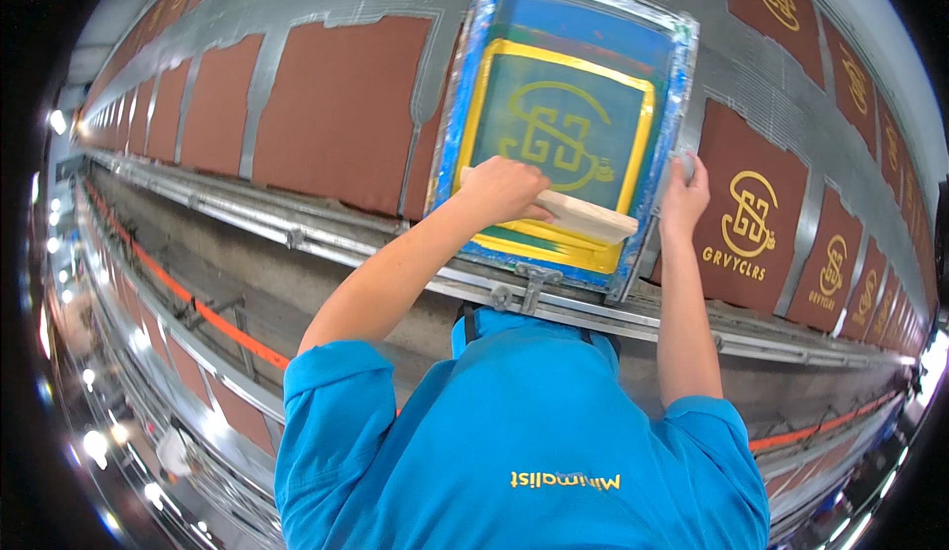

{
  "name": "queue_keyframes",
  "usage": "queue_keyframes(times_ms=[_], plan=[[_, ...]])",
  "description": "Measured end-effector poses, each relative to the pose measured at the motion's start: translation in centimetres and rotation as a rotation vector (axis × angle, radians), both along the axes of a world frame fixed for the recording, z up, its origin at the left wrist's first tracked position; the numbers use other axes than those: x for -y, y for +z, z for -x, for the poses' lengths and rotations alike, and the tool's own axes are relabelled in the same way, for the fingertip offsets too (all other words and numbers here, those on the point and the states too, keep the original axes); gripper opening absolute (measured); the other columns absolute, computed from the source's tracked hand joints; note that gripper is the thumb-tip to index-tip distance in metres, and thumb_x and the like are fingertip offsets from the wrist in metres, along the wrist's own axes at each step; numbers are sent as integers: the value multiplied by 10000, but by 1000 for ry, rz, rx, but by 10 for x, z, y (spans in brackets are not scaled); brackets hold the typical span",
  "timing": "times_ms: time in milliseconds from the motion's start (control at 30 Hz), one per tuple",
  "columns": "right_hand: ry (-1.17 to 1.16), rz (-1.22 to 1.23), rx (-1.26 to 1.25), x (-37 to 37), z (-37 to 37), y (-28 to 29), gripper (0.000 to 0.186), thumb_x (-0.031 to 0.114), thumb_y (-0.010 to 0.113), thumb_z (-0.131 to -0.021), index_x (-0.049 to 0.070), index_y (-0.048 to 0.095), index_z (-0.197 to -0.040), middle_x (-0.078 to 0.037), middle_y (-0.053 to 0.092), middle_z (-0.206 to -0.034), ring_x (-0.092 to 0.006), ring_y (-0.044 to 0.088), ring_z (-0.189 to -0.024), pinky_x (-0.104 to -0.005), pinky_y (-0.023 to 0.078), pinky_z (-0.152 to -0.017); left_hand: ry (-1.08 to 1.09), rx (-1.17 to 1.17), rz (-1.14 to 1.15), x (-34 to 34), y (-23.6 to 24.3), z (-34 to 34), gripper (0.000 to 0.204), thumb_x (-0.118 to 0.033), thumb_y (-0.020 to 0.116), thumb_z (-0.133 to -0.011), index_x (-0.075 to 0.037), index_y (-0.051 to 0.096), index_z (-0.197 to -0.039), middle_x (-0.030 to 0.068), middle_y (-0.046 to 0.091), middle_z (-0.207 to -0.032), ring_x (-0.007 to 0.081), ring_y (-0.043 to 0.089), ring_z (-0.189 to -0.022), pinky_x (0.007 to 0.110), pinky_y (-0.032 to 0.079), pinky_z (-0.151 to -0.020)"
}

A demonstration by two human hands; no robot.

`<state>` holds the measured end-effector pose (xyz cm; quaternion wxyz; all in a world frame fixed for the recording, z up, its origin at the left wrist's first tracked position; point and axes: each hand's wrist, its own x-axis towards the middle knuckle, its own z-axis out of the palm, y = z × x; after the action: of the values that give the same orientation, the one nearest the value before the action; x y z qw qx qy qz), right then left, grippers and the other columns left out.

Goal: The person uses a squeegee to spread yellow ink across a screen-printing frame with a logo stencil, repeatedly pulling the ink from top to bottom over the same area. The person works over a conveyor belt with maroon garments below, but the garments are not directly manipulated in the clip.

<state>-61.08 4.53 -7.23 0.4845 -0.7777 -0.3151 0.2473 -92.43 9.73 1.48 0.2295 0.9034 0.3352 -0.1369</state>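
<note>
My left hand [506, 192] is wrapped around the pale wooden handle of a squeegee [590, 218], which lies across the lower part of a screen-printing frame [680, 81]. The squeegee's blade edge is hidden. Yellow ink [534, 246] shows along the bottom of the mesh, and a yellow border surrounds the green mesh, where a looping emblem shows. At the frame's right side, my right hand [684, 199] is closed on the rim, with the thumb and fingers near its edge. The frame rests on the long printing table.
Brown fabric panels line the grey table [420, 76]. A bare brown panel [336, 105] is left of the frame; a panel printed with a yellow emblem [748, 214] is on its right. A metal rail [326, 244] runs along the near edge, with a clamp [534, 288] below the frame.
</note>
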Motion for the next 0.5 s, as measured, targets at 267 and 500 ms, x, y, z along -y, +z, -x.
queue_keyframes(times_ms=[267,500], plan=[[-19,137,255,-16,23,-22,464,340,729,-963,76,673,-1341,-199,762,-1155,-327,738,-1056,-416,548,-938,-28,-128,292,-35,-36,15,690,-718,747,-830,-82,778,-1094,160,766,-1085,372,734,-1042,502,579,-891],[-28,148,185,-15,21,-35,473,344,742,-945,93,669,-1339,-177,760,-1172,-337,732,-1079,-418,543,-946,35,-104,509,-76,-29,20,756,-720,760,-809,-119,774,-1267,213,754,-1215,399,708,-1138,486,552,-982]])
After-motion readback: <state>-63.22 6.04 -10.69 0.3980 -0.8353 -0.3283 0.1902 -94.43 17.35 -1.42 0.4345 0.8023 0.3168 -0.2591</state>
